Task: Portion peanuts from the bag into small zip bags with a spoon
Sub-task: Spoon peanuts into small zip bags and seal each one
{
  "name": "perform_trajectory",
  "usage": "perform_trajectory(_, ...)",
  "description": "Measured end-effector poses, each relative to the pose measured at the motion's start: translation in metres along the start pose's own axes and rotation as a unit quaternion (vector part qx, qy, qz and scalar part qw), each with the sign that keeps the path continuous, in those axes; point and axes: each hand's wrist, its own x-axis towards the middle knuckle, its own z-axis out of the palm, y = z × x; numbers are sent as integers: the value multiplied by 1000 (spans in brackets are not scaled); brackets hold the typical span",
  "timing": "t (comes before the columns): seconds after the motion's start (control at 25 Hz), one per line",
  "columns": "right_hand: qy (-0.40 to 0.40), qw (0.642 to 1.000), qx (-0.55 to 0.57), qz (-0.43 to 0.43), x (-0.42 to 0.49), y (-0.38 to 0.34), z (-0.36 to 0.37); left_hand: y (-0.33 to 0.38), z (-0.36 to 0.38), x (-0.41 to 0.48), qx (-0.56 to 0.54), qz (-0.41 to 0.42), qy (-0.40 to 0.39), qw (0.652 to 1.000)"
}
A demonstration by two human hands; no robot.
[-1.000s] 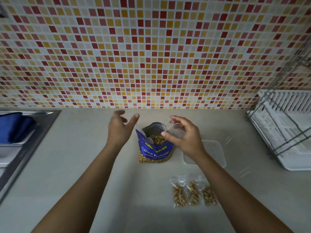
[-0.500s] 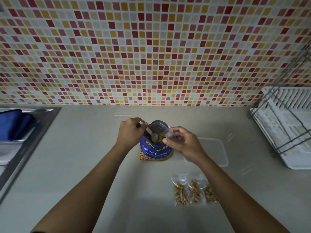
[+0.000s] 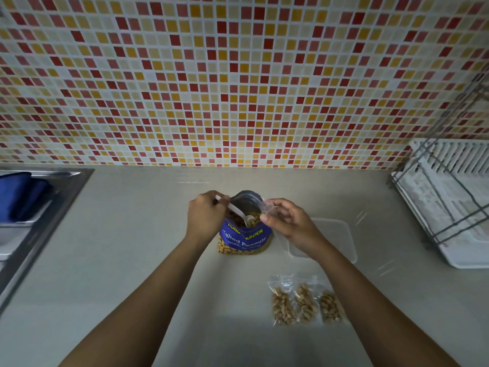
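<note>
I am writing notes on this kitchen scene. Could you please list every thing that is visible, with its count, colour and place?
peanut bag: one, blue, standing open mid-counter
spoon: one, white, bowl inside the peanut bag's mouth
empty zip bag: one, clear, at the right of the bag's mouth
filled zip bags: three, clear with peanuts, side by side, front right
plastic container: one, clear, right of the peanut bag
dish rack: one, white with grey wires, far right
sink: one, steel, far left
cloth: one, blue, at the sink
counter: one, grey-beige
wall tiles: many, red, yellow and white, behind
left hand: grips the spoon
right hand: pinches the empty zip bag
</note>
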Motion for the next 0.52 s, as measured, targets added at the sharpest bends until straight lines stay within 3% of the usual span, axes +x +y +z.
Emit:
perform_trajectory(0.2, 75, 996, -34, -46, -1, -12, -10, 3, -2, -1, -117, -104, 0, 988)
perform_trajectory(0.52, 124, 985, -94, -71, 4, -16, -19, -2, -7, 4, -233, -177, -12, 956)
